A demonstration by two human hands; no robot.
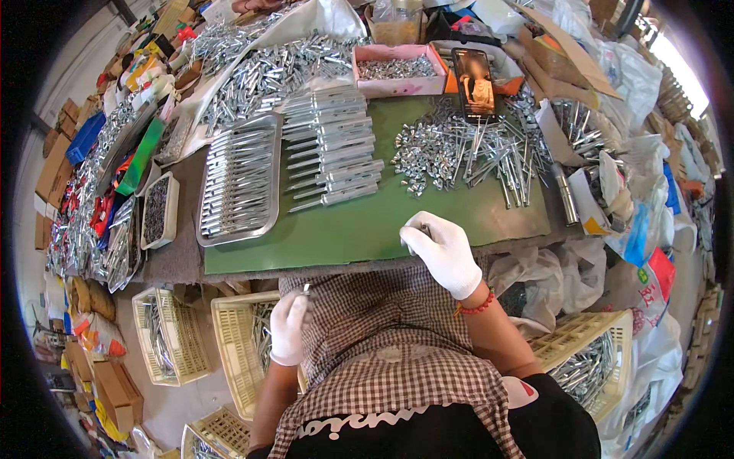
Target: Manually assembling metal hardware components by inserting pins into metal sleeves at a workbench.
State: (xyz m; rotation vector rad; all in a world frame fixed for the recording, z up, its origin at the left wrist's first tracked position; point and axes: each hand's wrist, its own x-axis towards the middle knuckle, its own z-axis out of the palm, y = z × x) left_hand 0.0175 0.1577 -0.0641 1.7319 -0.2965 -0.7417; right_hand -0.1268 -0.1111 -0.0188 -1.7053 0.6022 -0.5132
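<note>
Pinching small metal part (306, 289), left hand (289, 327) fingers | right hand (442, 251) fingers curled shut at green mat (367, 229) edge

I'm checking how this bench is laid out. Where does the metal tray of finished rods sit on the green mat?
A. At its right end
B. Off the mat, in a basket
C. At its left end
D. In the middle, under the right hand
C: the metal tray lies at the left end of the green mat, left of the rows of rods, far from the right hand.
</note>
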